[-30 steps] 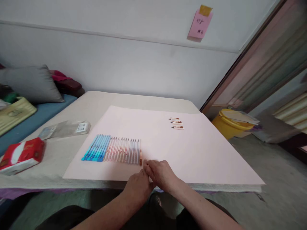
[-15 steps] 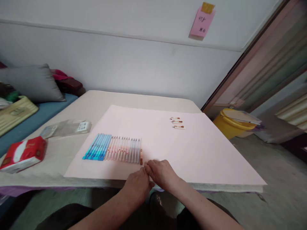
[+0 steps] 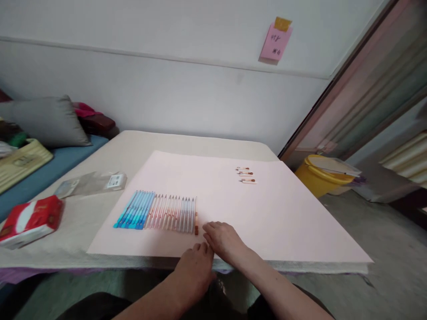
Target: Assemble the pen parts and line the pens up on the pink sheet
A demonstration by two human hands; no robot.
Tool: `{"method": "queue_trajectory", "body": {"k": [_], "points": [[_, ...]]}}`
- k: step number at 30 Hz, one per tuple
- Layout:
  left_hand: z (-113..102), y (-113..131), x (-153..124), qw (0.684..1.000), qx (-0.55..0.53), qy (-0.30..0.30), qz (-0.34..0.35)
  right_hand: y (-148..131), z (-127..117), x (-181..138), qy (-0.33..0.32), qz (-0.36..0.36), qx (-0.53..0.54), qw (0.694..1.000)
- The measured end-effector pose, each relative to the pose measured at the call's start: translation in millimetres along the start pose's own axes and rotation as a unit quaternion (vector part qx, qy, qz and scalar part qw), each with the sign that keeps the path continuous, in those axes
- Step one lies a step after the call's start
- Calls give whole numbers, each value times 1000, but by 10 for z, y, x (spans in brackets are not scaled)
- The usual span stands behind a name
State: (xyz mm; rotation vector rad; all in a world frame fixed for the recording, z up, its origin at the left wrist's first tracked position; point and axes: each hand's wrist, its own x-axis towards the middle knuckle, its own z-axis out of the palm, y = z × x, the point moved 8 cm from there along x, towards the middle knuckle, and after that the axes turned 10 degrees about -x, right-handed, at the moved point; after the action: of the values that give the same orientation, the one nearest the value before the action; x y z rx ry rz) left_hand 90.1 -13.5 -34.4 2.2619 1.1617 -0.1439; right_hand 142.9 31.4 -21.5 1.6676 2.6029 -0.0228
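Observation:
My left hand (image 3: 195, 266) rests at the front edge of the pink sheet (image 3: 267, 222), its fingers loosely bent and nothing visible in them. Just right of it, my right hand (image 3: 224, 240) lies on the sheet with relaxed fingers, close to the left fingertips. Left of the hands, a tidy row holds blue pens (image 3: 136, 211), clear pens with reddish patterns (image 3: 163, 212) and greyish clear pens (image 3: 187, 215). A pen with a brown lower end (image 3: 196, 224) closes the row, nearest my right hand. Farther back lie three short cream-and-brown pen-like pieces (image 3: 247, 181) with dark tips.
On the table's left are a clear plastic bag (image 3: 93, 183) and a red-and-white packet (image 3: 31, 220). A grey cushion (image 3: 46, 120) sits beyond. A yellow bucket (image 3: 312, 175) stands past the right edge. The wall behind carries a pink note (image 3: 275, 43).
My hands have drawn slightly apart, the left shifting lower and the right fingers loosening. The view has tilted up a little; the pens have stayed in place.

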Motion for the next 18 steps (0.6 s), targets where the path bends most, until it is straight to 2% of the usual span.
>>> {"method": "queue_trajectory", "body": {"k": [7,12,18], "points": [[40,-22,-5,999,41,-14,-1,-65,211,73,25,-47,47,997],[28,-94,5,997,74,7,-8,-74,293,99,9,-46,66,997],[-43,-186,51,995,89,0,-38,-108,295,83,-13,-60,56,997]]}}
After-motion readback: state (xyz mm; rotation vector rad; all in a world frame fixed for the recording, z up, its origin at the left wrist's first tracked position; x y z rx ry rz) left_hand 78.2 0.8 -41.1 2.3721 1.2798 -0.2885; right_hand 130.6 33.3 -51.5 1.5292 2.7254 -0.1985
